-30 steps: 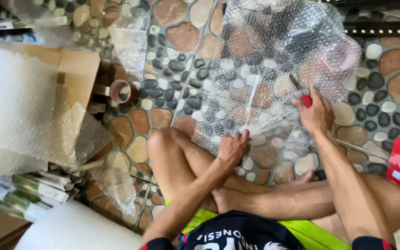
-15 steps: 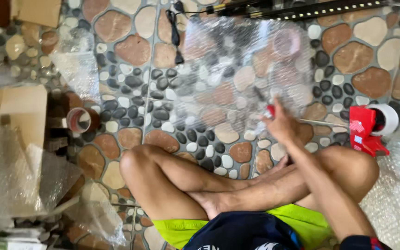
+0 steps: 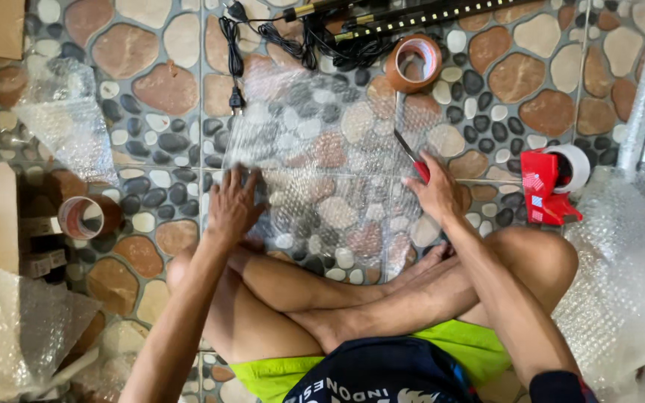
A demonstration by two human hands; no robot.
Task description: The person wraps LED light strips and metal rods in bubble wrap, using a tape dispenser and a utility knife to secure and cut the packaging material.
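at frame centre our left hand [image 3: 234, 205] lies flat and spread on one bubble wrap sheet [image 3: 322, 175], our right hand [image 3: 436, 190] grips red-handled scissors [image 3: 412, 158], with two brown tape rolls [image 3: 414, 63] and one red tape dispenser [image 3: 550, 185] nearby.

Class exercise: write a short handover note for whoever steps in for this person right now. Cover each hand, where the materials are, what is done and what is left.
Left hand: flat, pressing down the bubble wrap sheet on the pebble-pattern floor.
Right hand: gripping red-handled scissors, blades at the sheet's right side.
Around: red tape dispenser right of the right hand, brown tape roll above the sheet, another tape roll to the left, spare bubble wrap upper left.
Done: sheet spread flat, scissors at the sheet.
Left: how far the cut runs cannot be told.
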